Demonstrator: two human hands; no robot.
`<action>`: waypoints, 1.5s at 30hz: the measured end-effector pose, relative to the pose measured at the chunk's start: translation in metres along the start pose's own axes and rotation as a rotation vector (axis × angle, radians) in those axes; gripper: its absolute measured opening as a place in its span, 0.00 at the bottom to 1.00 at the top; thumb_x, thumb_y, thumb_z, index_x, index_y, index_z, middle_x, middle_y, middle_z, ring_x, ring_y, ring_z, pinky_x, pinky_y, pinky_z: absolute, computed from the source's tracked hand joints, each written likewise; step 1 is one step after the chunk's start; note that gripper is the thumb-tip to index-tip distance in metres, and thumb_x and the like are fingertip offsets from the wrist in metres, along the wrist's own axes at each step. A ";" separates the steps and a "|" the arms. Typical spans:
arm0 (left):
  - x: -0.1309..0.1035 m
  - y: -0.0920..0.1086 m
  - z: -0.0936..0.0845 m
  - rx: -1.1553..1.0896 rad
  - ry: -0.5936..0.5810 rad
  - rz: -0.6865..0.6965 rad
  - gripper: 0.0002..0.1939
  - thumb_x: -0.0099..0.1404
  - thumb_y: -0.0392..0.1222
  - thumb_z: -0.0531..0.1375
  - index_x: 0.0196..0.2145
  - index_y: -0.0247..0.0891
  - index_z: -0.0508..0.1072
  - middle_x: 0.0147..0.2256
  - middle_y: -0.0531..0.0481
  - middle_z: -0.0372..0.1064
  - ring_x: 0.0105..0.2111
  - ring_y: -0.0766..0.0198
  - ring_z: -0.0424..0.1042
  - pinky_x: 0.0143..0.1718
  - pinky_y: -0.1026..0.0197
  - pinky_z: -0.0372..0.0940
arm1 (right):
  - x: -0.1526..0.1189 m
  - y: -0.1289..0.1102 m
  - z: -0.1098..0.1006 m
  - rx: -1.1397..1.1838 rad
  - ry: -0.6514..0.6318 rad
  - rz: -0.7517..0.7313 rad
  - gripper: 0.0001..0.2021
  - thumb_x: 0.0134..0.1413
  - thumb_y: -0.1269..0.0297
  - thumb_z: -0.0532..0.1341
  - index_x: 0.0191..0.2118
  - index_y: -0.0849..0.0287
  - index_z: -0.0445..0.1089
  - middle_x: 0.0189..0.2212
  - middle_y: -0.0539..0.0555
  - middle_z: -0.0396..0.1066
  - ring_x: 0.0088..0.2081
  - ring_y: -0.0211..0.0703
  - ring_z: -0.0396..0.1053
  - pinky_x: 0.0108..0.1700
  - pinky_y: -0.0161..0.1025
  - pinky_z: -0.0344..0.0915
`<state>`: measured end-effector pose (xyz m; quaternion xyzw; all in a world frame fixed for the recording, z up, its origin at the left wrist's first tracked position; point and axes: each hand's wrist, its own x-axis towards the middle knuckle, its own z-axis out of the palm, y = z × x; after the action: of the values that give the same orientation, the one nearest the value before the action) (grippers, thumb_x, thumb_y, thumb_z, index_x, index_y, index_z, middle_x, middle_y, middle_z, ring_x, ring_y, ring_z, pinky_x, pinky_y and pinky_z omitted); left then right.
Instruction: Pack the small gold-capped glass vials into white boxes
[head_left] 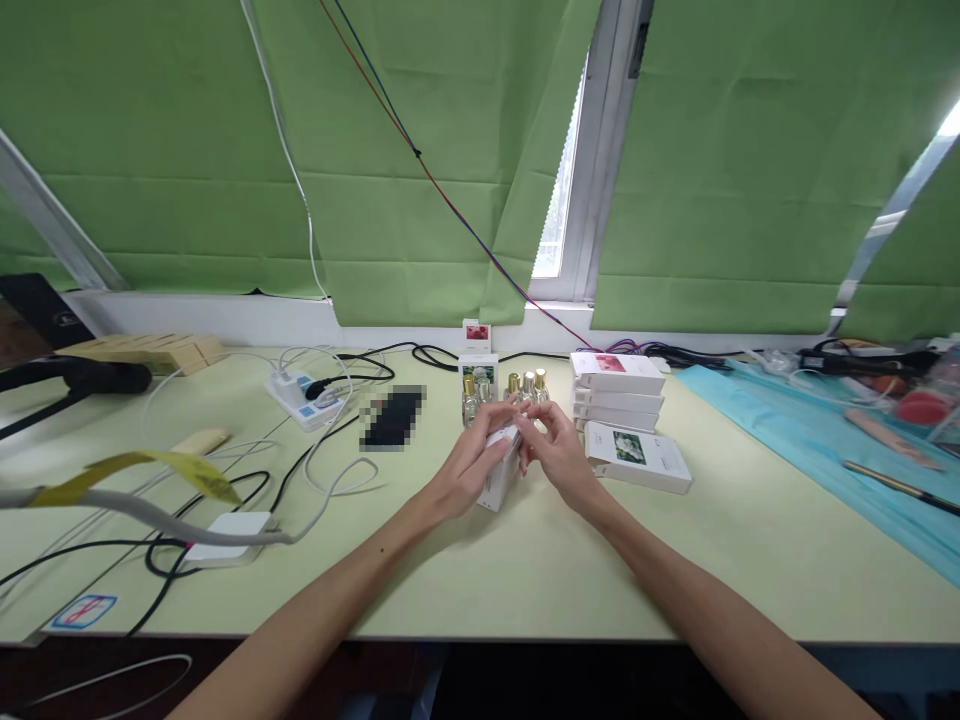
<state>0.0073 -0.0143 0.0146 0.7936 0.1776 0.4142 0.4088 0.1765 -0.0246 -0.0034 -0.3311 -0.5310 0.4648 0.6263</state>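
A small white carton (496, 489) stands tilted near the middle of the table. My left hand (474, 455) is closed around its side, fingers over the upper part. The fingers of my right hand (561, 452) are pinched together at the carton's top end, where hands hide the detail. Just behind are small glass bottles with gold and silver caps, one group on the left (470, 398) and another on the right (541, 383). A white box with a flower picture (637, 458) lies flat right of my right hand, before a stack of similar white boxes (619, 383).
Upright white boxes (477, 338) stand behind the bottles. Left are a blurred dark phone-like object (393, 418), a power strip (304, 400), a white adapter (229, 538) and tangled cables. Blue sheeting (787, 440) with a thin stick (900, 486) covers the right side.
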 end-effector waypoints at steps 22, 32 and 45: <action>0.001 0.001 -0.001 -0.003 -0.005 0.022 0.18 0.74 0.46 0.54 0.59 0.46 0.61 0.70 0.42 0.50 0.68 0.47 0.54 0.68 0.40 0.51 | -0.003 -0.009 0.003 -0.022 0.015 0.037 0.19 0.57 0.42 0.64 0.35 0.52 0.61 0.18 0.41 0.63 0.17 0.37 0.63 0.20 0.37 0.67; 0.001 0.004 -0.001 0.035 -0.013 0.036 0.18 0.74 0.44 0.53 0.59 0.45 0.60 0.69 0.41 0.52 0.68 0.47 0.55 0.67 0.39 0.51 | -0.003 -0.009 0.004 -0.002 0.033 0.013 0.21 0.54 0.44 0.67 0.33 0.54 0.59 0.26 0.42 0.64 0.17 0.33 0.64 0.18 0.36 0.66; 0.003 0.001 -0.001 0.074 -0.007 0.078 0.18 0.74 0.44 0.53 0.59 0.44 0.58 0.66 0.38 0.57 0.67 0.47 0.56 0.67 0.39 0.53 | -0.002 -0.004 0.005 0.013 0.057 0.014 0.21 0.53 0.46 0.68 0.34 0.54 0.59 0.30 0.43 0.66 0.17 0.32 0.64 0.18 0.36 0.68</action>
<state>0.0085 -0.0132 0.0174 0.8159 0.1605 0.4202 0.3634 0.1723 -0.0288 0.0007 -0.3439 -0.5075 0.4629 0.6403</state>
